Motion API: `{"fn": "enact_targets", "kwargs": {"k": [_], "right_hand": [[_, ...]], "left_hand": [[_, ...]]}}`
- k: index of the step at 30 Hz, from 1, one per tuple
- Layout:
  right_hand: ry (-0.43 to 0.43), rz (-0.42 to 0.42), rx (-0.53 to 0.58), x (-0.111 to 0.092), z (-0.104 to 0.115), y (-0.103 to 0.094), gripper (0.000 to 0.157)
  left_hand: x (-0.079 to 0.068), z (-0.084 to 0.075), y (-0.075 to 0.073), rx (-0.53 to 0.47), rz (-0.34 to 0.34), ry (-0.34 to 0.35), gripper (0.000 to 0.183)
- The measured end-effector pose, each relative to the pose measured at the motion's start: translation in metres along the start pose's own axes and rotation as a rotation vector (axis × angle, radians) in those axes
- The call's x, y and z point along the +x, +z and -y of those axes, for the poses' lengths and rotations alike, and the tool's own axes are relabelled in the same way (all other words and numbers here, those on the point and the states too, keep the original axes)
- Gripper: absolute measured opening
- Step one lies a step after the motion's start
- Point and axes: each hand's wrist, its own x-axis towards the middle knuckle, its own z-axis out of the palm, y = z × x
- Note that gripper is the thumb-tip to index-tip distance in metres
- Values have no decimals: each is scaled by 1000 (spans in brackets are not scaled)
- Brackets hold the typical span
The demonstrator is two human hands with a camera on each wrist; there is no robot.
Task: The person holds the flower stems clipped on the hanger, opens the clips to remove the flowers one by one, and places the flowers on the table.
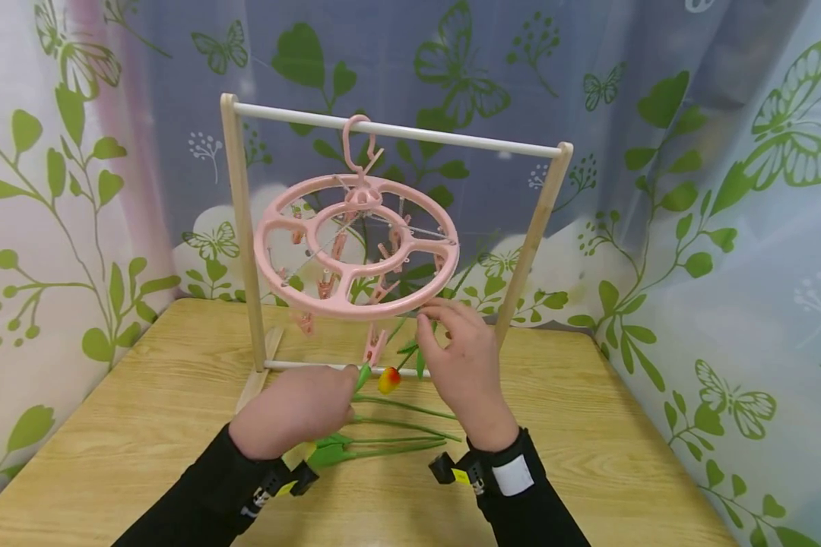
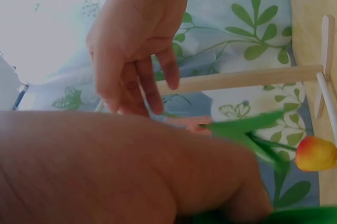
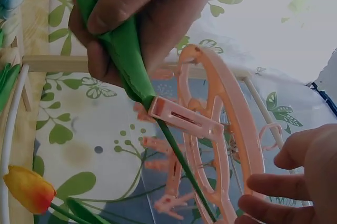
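In the head view my left hand (image 1: 297,410) is low in front of a pink round clip hanger (image 1: 345,308). It grips a green-leaved artificial tulip (image 3: 126,60) by its leaves and stem; the flower head is mostly hidden. A pink clothespin (image 3: 184,118) on the hanger sits at that stem in the right wrist view. My right hand (image 1: 461,357) is at the hanger's right rim, fingers loosely bent with nothing seen between them. Whether it touches the rim I cannot tell. Between the hands, a red-and-yellow tulip (image 1: 388,380) hangs head down.
The hanger hooks over the white top bar (image 1: 451,137) of a wooden-sided stand (image 1: 534,235). More tulip stems (image 1: 404,441) lie on the wooden table (image 1: 588,456) before it. Several pink clothespins (image 1: 376,342) dangle from the hanger. A patterned curtain (image 1: 725,304) surrounds the table.
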Motion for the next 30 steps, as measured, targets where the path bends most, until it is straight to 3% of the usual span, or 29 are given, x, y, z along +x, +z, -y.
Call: {"fn": "enact_targets", "kwargs": {"k": [4, 7, 10, 16, 22, 26, 30], "right_hand": [[45, 61, -11, 0, -2, 0, 22], [80, 103, -14, 0, -2, -1, 24], [106, 139, -13, 1, -2, -1, 29], [133, 179, -15, 3, -2, -1, 37], [157, 190, 6, 4, -2, -2, 40], [184, 197, 14, 5, -3, -3, 48], [198, 197, 17, 5, -4, -3, 51]], "left_hand": [[-8, 6, 0, 191, -205, 102, 14], [-14, 11, -3, 245, -296, 103, 7], [-20, 15, -9, 220, -279, 59, 7], [-35, 20, -24, 198, -242, 20, 22], [-41, 25, -42, 64, -124, -130, 19], [-49, 30, -45, 68, -173, -156, 15], [-52, 32, -48, 55, -205, -165, 21]]}}
